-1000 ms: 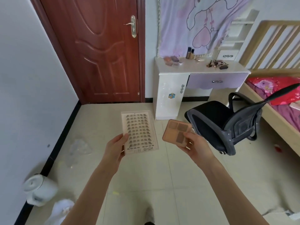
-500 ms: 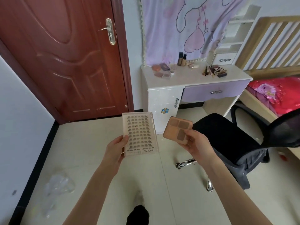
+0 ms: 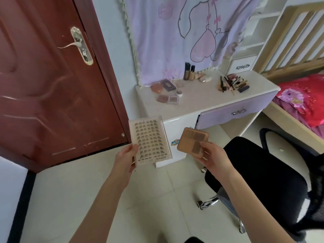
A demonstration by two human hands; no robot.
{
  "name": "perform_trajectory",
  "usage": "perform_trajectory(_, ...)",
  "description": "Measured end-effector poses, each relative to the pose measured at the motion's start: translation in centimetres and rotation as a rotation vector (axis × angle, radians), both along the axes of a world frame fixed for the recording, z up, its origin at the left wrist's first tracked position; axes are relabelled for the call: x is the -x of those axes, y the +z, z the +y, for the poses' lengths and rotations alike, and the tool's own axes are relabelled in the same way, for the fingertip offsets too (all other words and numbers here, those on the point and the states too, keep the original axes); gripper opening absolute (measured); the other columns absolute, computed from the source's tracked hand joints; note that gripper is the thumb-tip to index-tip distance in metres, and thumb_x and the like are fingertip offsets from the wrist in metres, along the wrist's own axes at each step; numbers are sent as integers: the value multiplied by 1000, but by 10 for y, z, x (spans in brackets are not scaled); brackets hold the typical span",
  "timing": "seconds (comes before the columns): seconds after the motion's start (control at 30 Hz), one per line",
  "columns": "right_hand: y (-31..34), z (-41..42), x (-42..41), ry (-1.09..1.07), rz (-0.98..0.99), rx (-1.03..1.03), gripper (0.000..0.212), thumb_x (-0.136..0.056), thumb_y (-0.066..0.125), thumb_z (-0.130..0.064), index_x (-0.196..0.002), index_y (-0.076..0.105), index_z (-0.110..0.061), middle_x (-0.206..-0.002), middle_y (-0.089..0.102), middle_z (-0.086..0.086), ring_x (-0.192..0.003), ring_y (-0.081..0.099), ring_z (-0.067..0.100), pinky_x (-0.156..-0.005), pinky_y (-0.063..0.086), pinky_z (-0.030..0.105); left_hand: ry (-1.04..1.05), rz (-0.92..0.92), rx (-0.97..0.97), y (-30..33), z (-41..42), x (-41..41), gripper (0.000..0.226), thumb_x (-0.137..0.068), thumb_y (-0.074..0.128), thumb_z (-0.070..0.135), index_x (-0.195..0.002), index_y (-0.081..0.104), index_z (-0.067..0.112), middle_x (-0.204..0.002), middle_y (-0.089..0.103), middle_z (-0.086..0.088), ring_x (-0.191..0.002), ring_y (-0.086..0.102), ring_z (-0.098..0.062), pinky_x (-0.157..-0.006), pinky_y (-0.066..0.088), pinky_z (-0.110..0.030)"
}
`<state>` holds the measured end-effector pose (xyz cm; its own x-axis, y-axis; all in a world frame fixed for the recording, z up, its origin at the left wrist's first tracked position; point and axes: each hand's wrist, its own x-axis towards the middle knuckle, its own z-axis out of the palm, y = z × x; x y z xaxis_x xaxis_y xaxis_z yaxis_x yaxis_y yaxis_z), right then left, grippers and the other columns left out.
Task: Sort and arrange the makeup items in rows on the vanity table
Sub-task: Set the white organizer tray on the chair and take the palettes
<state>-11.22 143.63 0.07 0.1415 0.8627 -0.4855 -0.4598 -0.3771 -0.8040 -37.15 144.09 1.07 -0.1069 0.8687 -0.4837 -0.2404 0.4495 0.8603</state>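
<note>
The see-through lash box (image 3: 150,141), pinched at its corner by the left hand (image 3: 125,159), and the tan palette (image 3: 192,143), pinched by the right hand (image 3: 214,157), face up for carrying to the vanity table (image 3: 206,97) at 12 o'clock, probably to join the compacts (image 3: 167,98) there.

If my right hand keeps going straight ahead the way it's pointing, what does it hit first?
Probably the vanity: the right hand, gripping the palette, points up-left toward its white cabinet front. Nothing shows between them, though depth is unclear.
</note>
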Motion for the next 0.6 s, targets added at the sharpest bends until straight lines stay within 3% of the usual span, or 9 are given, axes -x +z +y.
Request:
perform_trajectory(0.1,-10,38,-8,-60,21,41,12,-89,53,-8,-88,65,-11,-69,71,1,-63,68,10,-56,55,25,-43,5,35,-11,44,-7,20,-93,52,19,-110,63,16,-102,70,-1,-91,64,-17,-88,47,-36)
perform_trajectory(0.27,-27,112,-30,-116,2,104,12,-89,53,-8,-87,64,-11,-64,69,0,-58,65,11,-55,54,26,-57,0,81,-30,122,-27,22,-94,51,17,-113,61,13,-103,68,-4,-89,63,-17,-75,49,-29)
perform_trajectory(0.47,-47,226,-57,-135,-14,159,13,-89,52,-3,-100,58,-5,-72,61,7,-62,56,16,-71,50,33,-8,20,95,-40,233,-58,14,-93,52,16,-102,63,15,-87,69,2,-79,63,-13,-72,49,-28)
perform_trajectory(0.6,-57,295,-74,-120,-48,241,17,-90,48,1,-105,54,-3,-69,52,8,-60,50,18,-62,47,32,-30,41,113,-39,298,-81,13,-94,50,16,-97,63,16,-86,69,2,-75,64,-12,-57,51,-23)
